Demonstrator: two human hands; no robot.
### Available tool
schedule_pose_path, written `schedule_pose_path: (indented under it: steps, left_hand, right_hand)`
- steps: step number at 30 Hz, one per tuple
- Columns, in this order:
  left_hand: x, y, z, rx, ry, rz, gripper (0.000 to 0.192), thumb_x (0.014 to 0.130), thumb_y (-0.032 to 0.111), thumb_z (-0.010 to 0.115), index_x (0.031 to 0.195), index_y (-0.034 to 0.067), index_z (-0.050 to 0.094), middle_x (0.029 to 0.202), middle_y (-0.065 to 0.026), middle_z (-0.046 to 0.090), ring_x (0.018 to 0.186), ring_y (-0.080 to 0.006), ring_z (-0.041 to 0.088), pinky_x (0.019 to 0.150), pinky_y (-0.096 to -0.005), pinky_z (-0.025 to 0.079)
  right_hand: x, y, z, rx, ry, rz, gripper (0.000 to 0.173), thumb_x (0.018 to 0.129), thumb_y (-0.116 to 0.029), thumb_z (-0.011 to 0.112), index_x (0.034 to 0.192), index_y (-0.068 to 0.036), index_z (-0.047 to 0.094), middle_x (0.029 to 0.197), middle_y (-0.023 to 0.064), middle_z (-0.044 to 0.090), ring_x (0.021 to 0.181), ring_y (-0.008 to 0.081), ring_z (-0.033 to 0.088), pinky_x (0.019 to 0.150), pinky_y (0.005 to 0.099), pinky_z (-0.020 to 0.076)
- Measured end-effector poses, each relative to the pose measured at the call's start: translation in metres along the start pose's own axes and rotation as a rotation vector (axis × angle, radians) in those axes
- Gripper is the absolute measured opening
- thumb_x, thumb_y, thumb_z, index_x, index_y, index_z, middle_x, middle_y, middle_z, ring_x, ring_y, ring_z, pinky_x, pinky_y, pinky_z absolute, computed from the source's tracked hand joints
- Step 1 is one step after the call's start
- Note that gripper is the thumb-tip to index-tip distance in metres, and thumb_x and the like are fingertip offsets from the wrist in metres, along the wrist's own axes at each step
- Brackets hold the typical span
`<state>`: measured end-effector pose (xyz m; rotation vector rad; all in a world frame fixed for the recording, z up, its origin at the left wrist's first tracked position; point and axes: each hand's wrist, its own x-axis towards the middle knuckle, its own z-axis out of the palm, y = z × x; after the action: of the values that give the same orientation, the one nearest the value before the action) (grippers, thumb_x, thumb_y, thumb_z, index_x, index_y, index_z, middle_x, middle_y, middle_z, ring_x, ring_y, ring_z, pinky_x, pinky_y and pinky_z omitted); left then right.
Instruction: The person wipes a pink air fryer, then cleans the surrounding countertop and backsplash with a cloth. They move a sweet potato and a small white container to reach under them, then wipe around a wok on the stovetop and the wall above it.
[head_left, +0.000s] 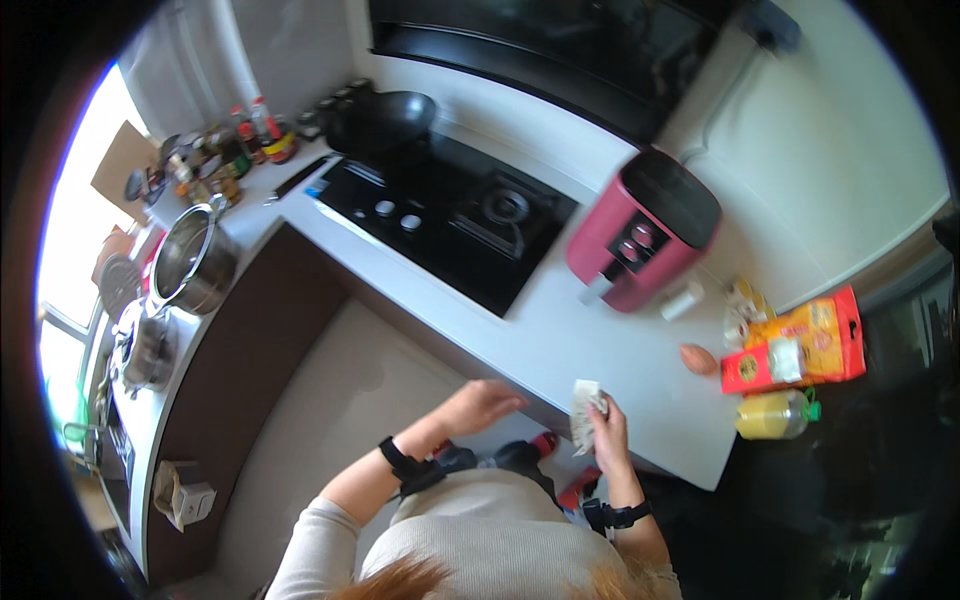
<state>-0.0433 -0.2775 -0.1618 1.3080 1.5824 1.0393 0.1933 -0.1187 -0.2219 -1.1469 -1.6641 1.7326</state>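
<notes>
A folded whitish cloth or paper towel (585, 420) is pinched in my right hand (613, 439), over the front edge of the white countertop (645, 382). My left hand (484, 406) hovers in front of the counter, apart from the cloth. It looks bare of any object, with the fingers loosely extended and slightly blurred. Beyond the hands stands a pink air fryer (652, 232) with two knobs and a handle at its front. A brownish egg-shaped item (698, 360) lies on the counter to the right of my right hand.
A black gas hob (450, 217) carries a wok (382, 120). Red-and-orange food packages (810, 337) and a bottle of yellow liquid (772, 415) occupy the right end. A white cylinder (682, 300) lies by the fryer. Steel pots (191, 262) and sauce bottles (262, 131) line the left side.
</notes>
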Motion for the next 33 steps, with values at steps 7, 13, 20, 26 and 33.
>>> schedule_pose_path:
  steps: [7, 13, 20, 26, 33]
  left_hand:
    - [-0.067, 0.016, -0.039, -0.502, 0.218, -0.122, 0.047, 0.094, 0.036, 0.058, 0.126, 0.003, 0.049, 0.116, -0.0116, 0.057, 0.112, -0.0201, 0.055, 0.097, -0.0344, 0.045]
    - [-0.117, -0.004, -0.055, -0.344, 0.524, -0.170, 0.037, 0.091, 0.025, 0.066, 0.117, 0.003, 0.050, 0.104, -0.0069, 0.056, 0.097, -0.0136, 0.054, 0.087, -0.0292, 0.047]
    - [-0.139, -0.006, -0.069, -0.346, 0.701, -0.205, 0.040, 0.086, 0.028, 0.068, 0.109, -0.002, 0.055, 0.090, -0.0116, 0.063, 0.082, -0.0166, 0.059, 0.073, -0.0316, 0.050]
    - [-0.107, -0.001, -0.081, -0.267, 0.563, -0.064, 0.041, 0.086, 0.031, 0.068, 0.106, -0.003, 0.056, 0.088, -0.0110, 0.062, 0.080, -0.0146, 0.058, 0.070, -0.0311, 0.050]
    - [-0.037, 0.051, -0.081, -0.146, 0.305, -0.059, 0.020, 0.093, 0.024, 0.062, 0.092, 0.004, 0.060, 0.077, -0.0011, 0.057, 0.072, -0.0084, 0.051, 0.064, -0.0254, 0.046]
  right_hand:
    - [-0.021, -0.098, 0.152, -0.226, -0.646, -0.231, 0.066, 0.088, -0.033, 0.067, 0.137, 0.002, 0.040, 0.125, 0.0113, 0.052, 0.113, 0.0172, 0.052, 0.095, 0.0312, 0.0433]
    - [-0.031, -0.120, 0.208, -0.369, -0.873, -0.347, 0.067, 0.087, -0.014, 0.065, 0.143, 0.003, 0.031, 0.136, 0.0224, 0.047, 0.121, 0.0248, 0.051, 0.098, 0.0326, 0.0431]
    - [-0.025, -0.126, 0.250, -0.595, -0.966, -0.644, 0.067, 0.081, -0.018, 0.070, 0.137, 0.003, 0.040, 0.132, 0.0239, 0.049, 0.117, 0.0377, 0.053, 0.096, 0.0388, 0.0458]
    - [-0.011, -0.138, 0.222, -0.478, -0.892, -0.601, 0.050, 0.092, -0.018, 0.058, 0.134, 0.003, 0.044, 0.128, 0.0221, 0.055, 0.115, 0.0341, 0.056, 0.097, 0.0371, 0.0443]
    - [0.035, -0.123, 0.114, -0.307, -0.486, -0.320, 0.025, 0.092, -0.013, 0.054, 0.111, 0.002, 0.060, 0.102, 0.0147, 0.067, 0.093, 0.0183, 0.063, 0.086, 0.0315, 0.0474]
